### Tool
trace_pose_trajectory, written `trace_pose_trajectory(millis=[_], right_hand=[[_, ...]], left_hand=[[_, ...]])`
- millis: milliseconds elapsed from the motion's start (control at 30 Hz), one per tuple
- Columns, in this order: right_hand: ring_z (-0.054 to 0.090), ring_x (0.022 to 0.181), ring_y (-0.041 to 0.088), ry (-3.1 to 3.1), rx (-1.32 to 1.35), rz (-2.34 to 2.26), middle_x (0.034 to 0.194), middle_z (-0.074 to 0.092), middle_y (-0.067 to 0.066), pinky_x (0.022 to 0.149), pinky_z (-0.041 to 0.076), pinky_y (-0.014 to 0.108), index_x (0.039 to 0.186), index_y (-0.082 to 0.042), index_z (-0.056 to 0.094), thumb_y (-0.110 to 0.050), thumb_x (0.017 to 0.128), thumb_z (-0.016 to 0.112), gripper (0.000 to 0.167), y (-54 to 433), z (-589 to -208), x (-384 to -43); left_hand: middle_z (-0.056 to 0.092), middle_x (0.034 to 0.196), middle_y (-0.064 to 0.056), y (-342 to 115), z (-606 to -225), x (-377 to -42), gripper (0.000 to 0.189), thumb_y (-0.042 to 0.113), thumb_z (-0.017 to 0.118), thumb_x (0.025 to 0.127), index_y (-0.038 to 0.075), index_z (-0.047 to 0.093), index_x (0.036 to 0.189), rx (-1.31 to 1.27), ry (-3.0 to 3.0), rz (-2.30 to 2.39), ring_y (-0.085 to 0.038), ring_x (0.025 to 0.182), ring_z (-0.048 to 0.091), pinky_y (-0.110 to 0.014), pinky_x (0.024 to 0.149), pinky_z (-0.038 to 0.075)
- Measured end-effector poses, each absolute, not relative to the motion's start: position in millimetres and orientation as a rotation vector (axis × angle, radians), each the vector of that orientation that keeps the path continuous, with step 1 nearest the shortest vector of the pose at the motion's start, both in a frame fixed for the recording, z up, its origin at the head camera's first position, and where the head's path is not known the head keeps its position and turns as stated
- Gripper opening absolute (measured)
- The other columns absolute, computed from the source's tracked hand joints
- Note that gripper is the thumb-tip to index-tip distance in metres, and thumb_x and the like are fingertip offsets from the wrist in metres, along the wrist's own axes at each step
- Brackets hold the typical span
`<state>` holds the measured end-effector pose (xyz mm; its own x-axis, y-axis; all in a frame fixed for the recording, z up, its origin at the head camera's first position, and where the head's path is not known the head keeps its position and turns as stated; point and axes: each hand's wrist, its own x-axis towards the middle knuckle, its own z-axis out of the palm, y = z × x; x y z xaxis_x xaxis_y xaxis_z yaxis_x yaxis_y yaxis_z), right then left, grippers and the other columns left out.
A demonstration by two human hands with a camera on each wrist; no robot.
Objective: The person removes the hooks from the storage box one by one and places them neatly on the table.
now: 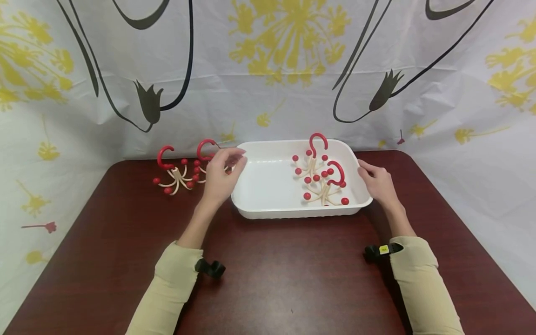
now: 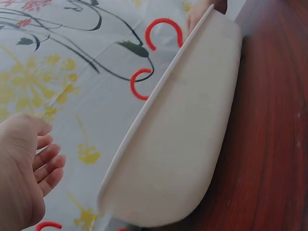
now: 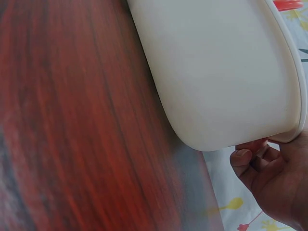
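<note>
A white rectangular tray (image 1: 268, 213) stands on the table. Inside its right half are two red-hooked hangers, one behind (image 1: 311, 165) and one in front (image 1: 325, 190), each with pale curved arms tipped by red balls. At the tray's right end, my right hand (image 1: 378, 184) grips the rim, fingers curled against it in the right wrist view. Beside the left end is my left hand (image 1: 218, 179), loosely bent and holding nothing; the left wrist view shows it apart from the tray. Two similar hangers stand left of the tray: one in sight (image 1: 177, 179), another (image 1: 203, 151) partly behind my left hand.
The dark red-brown wooden table (image 1: 268, 274) extends in front of the tray. A white cloth (image 1: 268, 102) with yellow flowers and dark stems hangs behind it and at the sides. Both wrists carry small black cameras on straps.
</note>
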<state>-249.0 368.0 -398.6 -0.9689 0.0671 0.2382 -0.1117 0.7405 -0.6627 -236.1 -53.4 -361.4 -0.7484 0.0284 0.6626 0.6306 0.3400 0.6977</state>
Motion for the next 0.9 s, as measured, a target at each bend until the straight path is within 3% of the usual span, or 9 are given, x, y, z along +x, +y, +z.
trace_pose_trajectory(millis=[667,900], right_hand=[[0.060,0.105,0.037,-2.701,0.016,1.067,0.139,0.054,0.028,0.074,0.044,0.027,0.145,-0.005,0.054,-0.032,0.107,0.047,0.047,367,-398,-248],[0.059,0.105,0.038,-2.703,0.016,1.069,0.139,0.054,0.029,0.072,0.044,0.025,0.144,-0.004,0.054,-0.030,0.107,0.047,0.047,366,-396,-248]], left_hand=[[0.066,0.097,-0.014,12,-371,-237,0.019,0.007,0.068,0.095,-0.004,0.069,0.111,-0.778,-2.076,-1.506,-0.023,0.089,0.062,-0.035,0.080,0.053],[0.066,0.100,-0.013,35,-374,-232,0.021,0.008,0.069,0.096,-0.003,0.067,0.114,-0.810,-2.137,-1.552,-0.023,0.091,0.061,-0.040,0.083,0.055]])
